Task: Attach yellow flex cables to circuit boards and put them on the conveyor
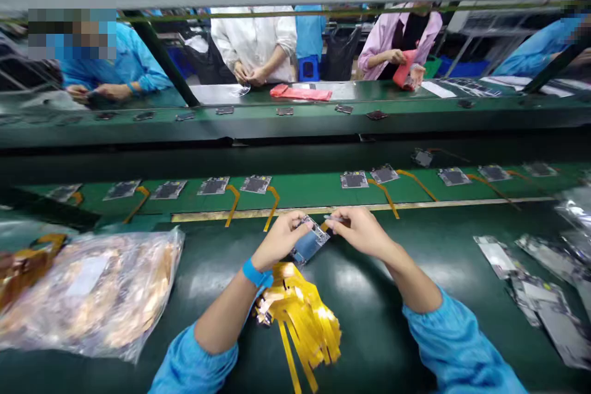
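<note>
My left hand (279, 239) is closed around a small circuit board (310, 240) and holds it tilted above the dark green bench. My right hand (357, 231) pinches the board's upper right end, where a bit of yellow ribbon shows. A blue band wraps my left wrist. Under my left forearm lies a loose pile of yellow flex ribbons (302, 317).
A clear bag of copper-coloured parts (87, 292) lies at the left. Silver pouches and boards (540, 286) are stacked at the right. Boards with yellow ribbons (256, 184) ride the green conveyor (305, 194) ahead. Several people work at the far bench (258, 49).
</note>
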Demonstrator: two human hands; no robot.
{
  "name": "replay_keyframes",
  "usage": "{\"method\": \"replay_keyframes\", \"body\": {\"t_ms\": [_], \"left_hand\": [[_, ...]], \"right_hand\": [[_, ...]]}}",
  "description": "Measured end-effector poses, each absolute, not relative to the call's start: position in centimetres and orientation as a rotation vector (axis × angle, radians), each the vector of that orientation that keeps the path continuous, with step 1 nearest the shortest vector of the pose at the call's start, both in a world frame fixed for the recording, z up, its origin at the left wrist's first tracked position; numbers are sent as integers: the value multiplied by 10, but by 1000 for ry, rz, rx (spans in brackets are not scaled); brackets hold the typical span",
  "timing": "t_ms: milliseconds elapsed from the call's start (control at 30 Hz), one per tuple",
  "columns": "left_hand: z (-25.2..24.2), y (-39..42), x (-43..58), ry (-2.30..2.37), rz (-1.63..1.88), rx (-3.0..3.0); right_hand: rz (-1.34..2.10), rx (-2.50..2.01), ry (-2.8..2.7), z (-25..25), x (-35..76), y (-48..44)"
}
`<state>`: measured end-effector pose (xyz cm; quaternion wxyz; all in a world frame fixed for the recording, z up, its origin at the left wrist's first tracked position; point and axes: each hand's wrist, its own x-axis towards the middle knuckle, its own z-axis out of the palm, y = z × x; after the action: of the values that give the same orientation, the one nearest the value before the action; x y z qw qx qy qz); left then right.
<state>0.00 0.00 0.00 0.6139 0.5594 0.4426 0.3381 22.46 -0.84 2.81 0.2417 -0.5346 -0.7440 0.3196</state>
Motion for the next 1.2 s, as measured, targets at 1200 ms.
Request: {"method": "replay_keyframes", "body": {"t_ms": [1200], "left_hand": [[-20,133,-158,2048,860,1774]], "right_hand": [[527,-1476,-2069,31,219,-16]]}}
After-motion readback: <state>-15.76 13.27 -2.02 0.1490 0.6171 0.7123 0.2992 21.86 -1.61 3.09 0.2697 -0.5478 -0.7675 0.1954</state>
